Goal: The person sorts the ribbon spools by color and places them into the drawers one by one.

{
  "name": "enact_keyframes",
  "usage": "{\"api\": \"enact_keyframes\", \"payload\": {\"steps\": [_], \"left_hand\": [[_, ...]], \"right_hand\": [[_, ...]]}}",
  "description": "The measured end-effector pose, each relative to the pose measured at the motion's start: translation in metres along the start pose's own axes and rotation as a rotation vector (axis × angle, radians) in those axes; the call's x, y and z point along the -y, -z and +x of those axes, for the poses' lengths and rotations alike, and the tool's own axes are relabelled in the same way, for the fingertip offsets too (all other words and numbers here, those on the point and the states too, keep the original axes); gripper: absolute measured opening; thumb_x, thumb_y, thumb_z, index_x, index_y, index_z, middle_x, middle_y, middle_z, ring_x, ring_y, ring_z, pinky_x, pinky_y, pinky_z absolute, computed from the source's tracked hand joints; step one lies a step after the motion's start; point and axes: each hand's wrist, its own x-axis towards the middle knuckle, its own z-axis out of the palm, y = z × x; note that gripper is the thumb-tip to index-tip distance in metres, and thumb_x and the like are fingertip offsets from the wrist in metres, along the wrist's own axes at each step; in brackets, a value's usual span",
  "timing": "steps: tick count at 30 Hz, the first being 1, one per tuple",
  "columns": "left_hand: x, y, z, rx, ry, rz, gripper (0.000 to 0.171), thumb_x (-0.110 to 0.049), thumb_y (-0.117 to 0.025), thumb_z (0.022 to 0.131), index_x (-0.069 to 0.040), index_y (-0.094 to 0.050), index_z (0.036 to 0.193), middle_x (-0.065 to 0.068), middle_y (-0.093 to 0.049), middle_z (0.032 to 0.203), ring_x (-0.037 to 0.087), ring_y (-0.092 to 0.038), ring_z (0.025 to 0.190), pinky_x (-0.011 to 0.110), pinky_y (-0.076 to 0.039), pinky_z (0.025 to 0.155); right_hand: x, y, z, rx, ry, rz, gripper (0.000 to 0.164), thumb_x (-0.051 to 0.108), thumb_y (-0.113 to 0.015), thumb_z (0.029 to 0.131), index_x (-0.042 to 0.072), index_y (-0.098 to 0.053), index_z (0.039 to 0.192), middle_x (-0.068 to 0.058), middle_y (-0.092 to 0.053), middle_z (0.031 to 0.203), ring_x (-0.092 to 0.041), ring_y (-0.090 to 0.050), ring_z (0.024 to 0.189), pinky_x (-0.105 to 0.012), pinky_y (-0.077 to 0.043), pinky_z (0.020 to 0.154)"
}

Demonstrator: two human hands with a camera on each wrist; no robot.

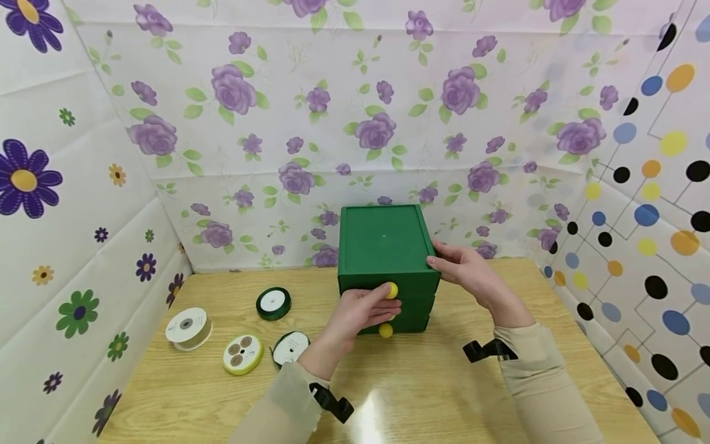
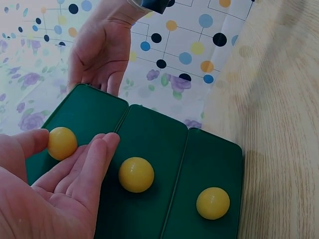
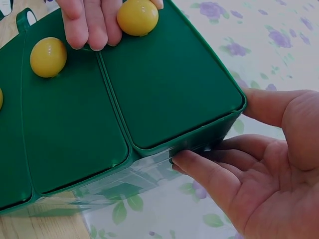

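Observation:
A green box with three stacked drawers stands on the wooden table, close to the back wall. Each drawer front carries a round yellow knob. My left hand pinches the top knob between thumb and fingers, its fingertips in front of the drawer fronts. Below, the middle knob and the bottom knob are untouched. My right hand grips the box's upper right edge, thumb and fingers on either side of the corner. All three drawers look closed, their fronts level with one another.
Several ribbon spools lie on the table left of the box: a white spool, a yellow-rimmed spool, a dark green spool and a dark-ribbon spool beside my left forearm. Patterned cloth walls enclose the table.

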Motion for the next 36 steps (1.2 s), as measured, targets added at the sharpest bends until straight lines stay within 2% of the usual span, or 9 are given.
{"api": "enact_keyframes", "payload": {"steps": [5,10,20,25,31,36], "left_hand": [[-0.001,0.0,-0.003,0.02,0.004,0.039,0.058,-0.044,-0.07,0.105,0.01,-0.072,0.127,0.024,-0.077,0.118,0.031,-0.075,0.114,0.043,-0.057,0.102],[-0.002,-0.002,-0.009,0.046,-0.002,0.097,0.061,-0.047,-0.067,0.106,0.01,-0.072,0.128,0.025,-0.075,0.121,0.03,-0.075,0.114,0.049,-0.055,0.105],[-0.004,-0.006,-0.031,0.058,-0.006,0.189,0.058,-0.043,-0.063,0.109,0.011,-0.071,0.129,0.018,-0.079,0.112,0.03,-0.075,0.114,0.043,-0.06,0.099],[-0.004,-0.009,-0.044,0.07,-0.03,0.255,0.055,-0.044,-0.063,0.109,0.006,-0.076,0.125,0.015,-0.08,0.11,0.029,-0.076,0.112,0.044,-0.061,0.098],[-0.003,-0.008,-0.053,0.076,-0.025,0.294,0.05,-0.046,-0.063,0.109,0.0,-0.08,0.119,0.011,-0.081,0.108,0.027,-0.077,0.11,0.04,-0.062,0.094],[-0.004,-0.007,-0.06,0.094,-0.018,0.326,0.048,-0.047,-0.062,0.109,-0.004,-0.082,0.119,0.009,-0.081,0.109,0.028,-0.076,0.11,0.042,-0.062,0.094]], "right_hand": [[-0.001,0.001,0.0,-0.003,0.006,-0.005,0.078,0.036,-0.062,0.111,0.004,-0.022,0.17,-0.023,-0.021,0.174,-0.039,-0.033,0.156,-0.049,-0.041,0.119],[-0.003,0.002,-0.001,0.0,0.007,-0.025,0.078,0.038,-0.06,0.112,0.005,-0.02,0.17,-0.021,-0.018,0.175,-0.04,-0.029,0.158,-0.054,-0.037,0.122],[-0.002,0.002,-0.003,0.02,0.009,-0.032,0.077,0.037,-0.059,0.113,0.006,-0.018,0.171,-0.019,-0.013,0.177,-0.042,-0.026,0.159,-0.056,-0.034,0.123],[-0.002,0.003,-0.003,0.02,0.01,-0.046,0.078,0.039,-0.059,0.112,0.006,-0.019,0.171,-0.019,-0.013,0.177,-0.042,-0.026,0.159,-0.056,-0.035,0.123],[-0.001,0.002,-0.003,0.03,0.01,-0.037,0.079,0.039,-0.059,0.112,0.007,-0.018,0.171,-0.019,-0.013,0.177,-0.042,-0.024,0.159,-0.057,-0.034,0.123],[-0.001,0.001,-0.003,0.027,0.009,-0.036,0.079,0.039,-0.06,0.112,0.008,-0.018,0.171,-0.02,-0.015,0.176,-0.042,-0.025,0.159,-0.057,-0.034,0.123]]}}
